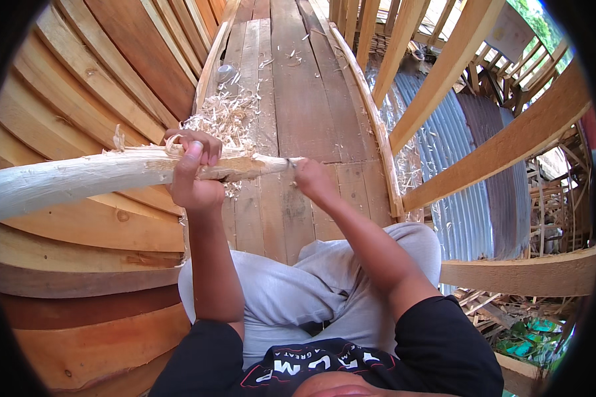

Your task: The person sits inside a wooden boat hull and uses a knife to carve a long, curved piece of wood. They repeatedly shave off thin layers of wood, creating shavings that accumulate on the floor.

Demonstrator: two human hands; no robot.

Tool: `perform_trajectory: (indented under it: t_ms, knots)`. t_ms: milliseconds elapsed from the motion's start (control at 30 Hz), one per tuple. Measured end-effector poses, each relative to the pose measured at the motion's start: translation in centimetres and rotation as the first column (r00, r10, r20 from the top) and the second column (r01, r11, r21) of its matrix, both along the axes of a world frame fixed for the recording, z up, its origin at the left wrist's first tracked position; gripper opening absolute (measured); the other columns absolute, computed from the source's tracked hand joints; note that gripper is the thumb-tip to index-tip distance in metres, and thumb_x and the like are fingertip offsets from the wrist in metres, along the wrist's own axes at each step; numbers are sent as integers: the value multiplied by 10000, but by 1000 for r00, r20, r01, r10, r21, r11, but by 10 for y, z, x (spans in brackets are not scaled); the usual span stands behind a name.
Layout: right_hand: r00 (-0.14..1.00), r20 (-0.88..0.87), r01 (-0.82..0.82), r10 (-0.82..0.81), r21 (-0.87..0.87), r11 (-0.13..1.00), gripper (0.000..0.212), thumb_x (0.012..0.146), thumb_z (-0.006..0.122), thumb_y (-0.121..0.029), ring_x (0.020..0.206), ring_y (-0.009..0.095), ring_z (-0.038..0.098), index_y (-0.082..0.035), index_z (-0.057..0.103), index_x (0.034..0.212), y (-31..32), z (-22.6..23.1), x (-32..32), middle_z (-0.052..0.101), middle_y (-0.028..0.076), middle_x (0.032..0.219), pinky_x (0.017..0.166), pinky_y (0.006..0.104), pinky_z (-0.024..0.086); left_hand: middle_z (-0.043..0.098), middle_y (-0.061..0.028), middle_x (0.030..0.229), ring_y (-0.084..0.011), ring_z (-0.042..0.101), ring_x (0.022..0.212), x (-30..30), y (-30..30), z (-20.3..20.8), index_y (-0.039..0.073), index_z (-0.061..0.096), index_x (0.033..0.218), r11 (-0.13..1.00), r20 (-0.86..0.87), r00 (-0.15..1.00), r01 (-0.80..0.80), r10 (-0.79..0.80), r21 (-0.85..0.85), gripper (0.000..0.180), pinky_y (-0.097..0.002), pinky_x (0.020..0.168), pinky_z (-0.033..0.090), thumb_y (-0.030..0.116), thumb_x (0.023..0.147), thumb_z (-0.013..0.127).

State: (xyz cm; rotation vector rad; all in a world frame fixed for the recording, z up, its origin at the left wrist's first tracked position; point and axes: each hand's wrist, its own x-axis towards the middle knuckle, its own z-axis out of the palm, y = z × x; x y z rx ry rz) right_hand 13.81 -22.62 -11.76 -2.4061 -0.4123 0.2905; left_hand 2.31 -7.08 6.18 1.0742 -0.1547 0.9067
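Note:
A long, pale, peeled wooden pole (93, 173) reaches in from the left edge and runs across in front of me. It narrows to a whittled tip beside my right hand. My left hand (197, 173) is wrapped round the pole, thumb on top, with a curl of shaving by its fingers. At the tapered end my right hand (313, 178) is closed in a fist. A thin dark blade, apparently of a knife (289, 163), shows between that fist and the wood; its handle is hidden. Fresh cuts and rough fibres mark the pole near the left hand.
Wood shavings (228, 118) are heaped on the plank floor (304, 99) beyond the pole. A small clear cup (225, 71) sits among them. Board walling (86, 225) rises close on the left. On the right stands a wooden railing (437, 73), with corrugated metal roofing (453, 178) below.

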Motion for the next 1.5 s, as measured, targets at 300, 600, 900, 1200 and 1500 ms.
perform_trajectory:
  t_ms: [300, 600, 900, 1200, 1500]
  knots:
    - [998, -55, -28, 31, 49, 998, 479, 936, 329, -268, 906, 468, 612, 69, 653, 831, 28, 70, -36, 625, 319, 926, 825, 530, 473, 420, -40, 650, -124, 402, 597, 1, -8, 5, 53, 442, 813, 975, 5, 983, -183, 185, -122, 146, -255, 575, 362, 65, 735, 565]
    - [998, -37, 46, -44, 69, 997, 535, 951, 318, -312, 834, 456, 626, 54, 664, 773, 19, 23, -15, 644, 296, 860, 791, 539, 479, 391, -17, 643, -123, 388, 601, 4, 4, 3, 82, 447, 825, 941, -42, 966, -257, 254, -221, 145, -271, 604, 357, 109, 753, 570]
    - [993, -18, 114, -115, -22, 993, 497, 960, 307, -288, 832, 450, 627, 25, 661, 805, 8, 6, -6, 646, 277, 861, 792, 540, 483, 382, -4, 657, -126, 377, 617, 5, 5, 2, 104, 451, 811, 939, -57, 969, -248, 241, -239, 115, -278, 657, 350, 131, 778, 558]
    - [999, -16, -31, 30, -76, 997, 445, 937, 332, -263, 871, 450, 622, 31, 657, 859, 2, 10, -6, 652, 263, 915, 806, 537, 479, 372, -7, 649, -126, 364, 606, 5, 0, 3, 101, 449, 801, 947, -63, 973, -231, 223, -223, 117, -288, 651, 343, 135, 778, 558]
    - [994, -87, -65, 66, 15, 998, 500, 940, 313, -295, 891, 471, 611, 65, 646, 843, 31, 67, -31, 636, 298, 907, 806, 545, 466, 383, -4, 651, -125, 379, 609, -1, 9, -2, 99, 442, 809, 957, -59, 971, -238, 232, -165, 116, -283, 655, 349, 129, 774, 549]
